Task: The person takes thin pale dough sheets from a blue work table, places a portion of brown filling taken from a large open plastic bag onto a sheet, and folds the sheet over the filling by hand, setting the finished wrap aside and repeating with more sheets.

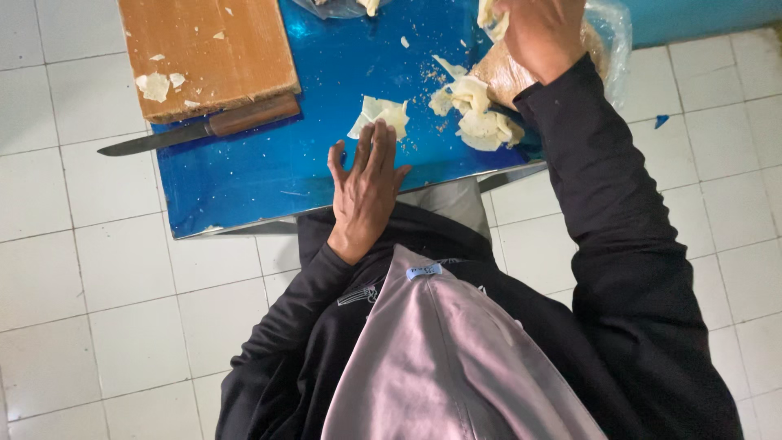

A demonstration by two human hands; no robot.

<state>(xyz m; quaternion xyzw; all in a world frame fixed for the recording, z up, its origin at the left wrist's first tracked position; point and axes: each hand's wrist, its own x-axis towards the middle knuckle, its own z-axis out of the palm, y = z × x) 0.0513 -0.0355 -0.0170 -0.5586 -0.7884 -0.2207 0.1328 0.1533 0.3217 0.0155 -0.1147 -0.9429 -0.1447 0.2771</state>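
My left hand [365, 186] lies flat, palm down and fingers apart, on the shiny blue table [269, 175]. Its fingertips touch a pale, thin crumpled piece [380, 112]. At the top right, my right hand [542, 33] is closed around another pale piece [489, 15] above a clear plastic bag [607, 37] with brownish contents [501, 73]. Between the two hands lies a small heap of pale pieces [476, 114]. Black sleeves cover both arms.
A wooden cutting board [208, 53] with a few pale scraps sits at the table's far left. In front of it lies a knife [199, 129] with a wooden handle, its blade pointing left past the table edge. White floor tiles [90, 269] surround the table.
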